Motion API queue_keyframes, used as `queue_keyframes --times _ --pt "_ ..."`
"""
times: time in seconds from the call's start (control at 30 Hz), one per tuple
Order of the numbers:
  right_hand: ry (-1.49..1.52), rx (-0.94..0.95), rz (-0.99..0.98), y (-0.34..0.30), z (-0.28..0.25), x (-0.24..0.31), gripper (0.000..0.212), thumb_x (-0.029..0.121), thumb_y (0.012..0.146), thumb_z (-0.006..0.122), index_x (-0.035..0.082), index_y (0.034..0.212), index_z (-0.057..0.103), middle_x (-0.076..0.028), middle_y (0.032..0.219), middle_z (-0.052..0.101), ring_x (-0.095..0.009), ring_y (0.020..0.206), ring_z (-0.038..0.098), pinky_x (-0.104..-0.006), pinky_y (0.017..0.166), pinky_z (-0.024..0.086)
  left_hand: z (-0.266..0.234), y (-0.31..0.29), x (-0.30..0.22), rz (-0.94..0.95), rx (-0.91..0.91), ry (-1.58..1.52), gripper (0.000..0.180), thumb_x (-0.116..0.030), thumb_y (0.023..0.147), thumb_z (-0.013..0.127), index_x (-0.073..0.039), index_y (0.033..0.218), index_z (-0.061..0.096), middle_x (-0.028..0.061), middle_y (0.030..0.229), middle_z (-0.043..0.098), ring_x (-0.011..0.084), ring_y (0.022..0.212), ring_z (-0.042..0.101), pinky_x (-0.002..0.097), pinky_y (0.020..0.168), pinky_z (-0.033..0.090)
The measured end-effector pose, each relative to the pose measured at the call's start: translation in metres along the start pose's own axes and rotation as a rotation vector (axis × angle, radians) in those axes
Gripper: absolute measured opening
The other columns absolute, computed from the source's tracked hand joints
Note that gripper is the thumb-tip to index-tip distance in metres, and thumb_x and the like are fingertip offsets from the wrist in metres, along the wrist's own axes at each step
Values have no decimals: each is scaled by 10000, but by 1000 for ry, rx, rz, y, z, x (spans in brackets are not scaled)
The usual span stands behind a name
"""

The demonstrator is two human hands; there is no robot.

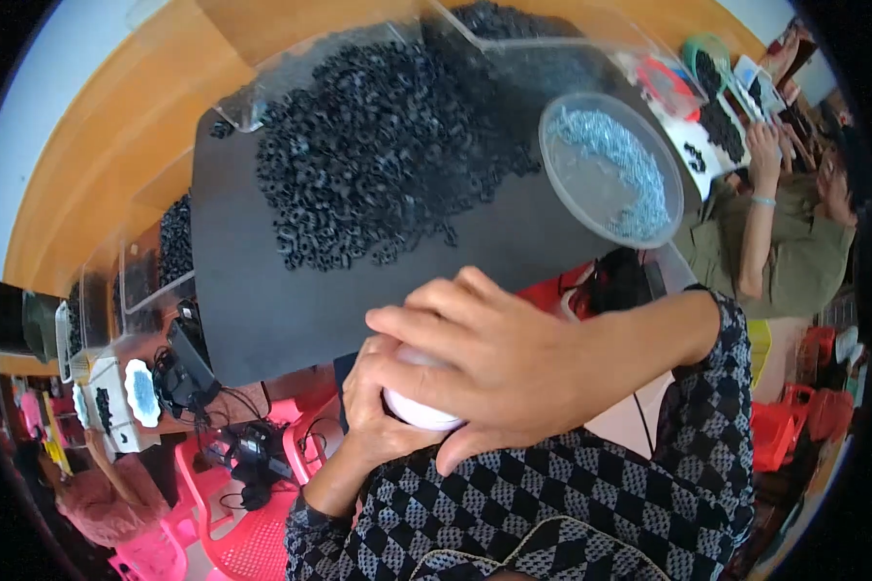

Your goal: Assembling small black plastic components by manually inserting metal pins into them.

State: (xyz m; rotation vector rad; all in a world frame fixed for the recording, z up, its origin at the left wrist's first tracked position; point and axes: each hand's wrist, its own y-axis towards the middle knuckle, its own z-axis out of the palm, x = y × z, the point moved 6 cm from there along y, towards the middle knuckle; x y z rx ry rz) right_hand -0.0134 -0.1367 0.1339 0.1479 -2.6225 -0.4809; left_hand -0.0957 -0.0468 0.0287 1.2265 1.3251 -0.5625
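Observation:
Close to my body, at the near edge of the dark table, both my hands are closed round a smooth, rounded, pale pinkish-white object [421, 412]. My left hand [370, 407] wraps it from the left and below. Across its top lies my right hand [499, 363], fingers curled over it and thumb pointing down. The fingers hide most of the object, so its kind cannot be made out. Beyond my hands, a large heap of small black parts [358, 145] spreads over the table mat [252, 310].
A round clear tub [601, 225] with small silvery pieces stands at the right. Clear bins [543, 44] line the back. On the left are a dark device with cables [186, 363] and a pink chair [262, 547]. Other people [794, 242] work at both sides.

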Motion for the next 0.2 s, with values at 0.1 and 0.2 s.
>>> queue_keyframes --times 0.1,0.2 --pt "70 -56 5 1 -53 -17 854 602 708 668 -46 1225 465 -188 1156 541 -264 958 531 -378 791 414 -4 -10 -2 -49 38 1 872 -239 468 925 18 1181 495 181 1108 585 301 1003 602 399 856 491" --pt "165 -233 -205 -15 -90 -36 1102 619 601 756 -64 1351 325 -205 1270 518 -164 960 550 -288 782 434 -11 -23 8 -15 96 70 974 -192 490 911 -2 1292 393 238 1228 496 300 1055 570 402 878 493"
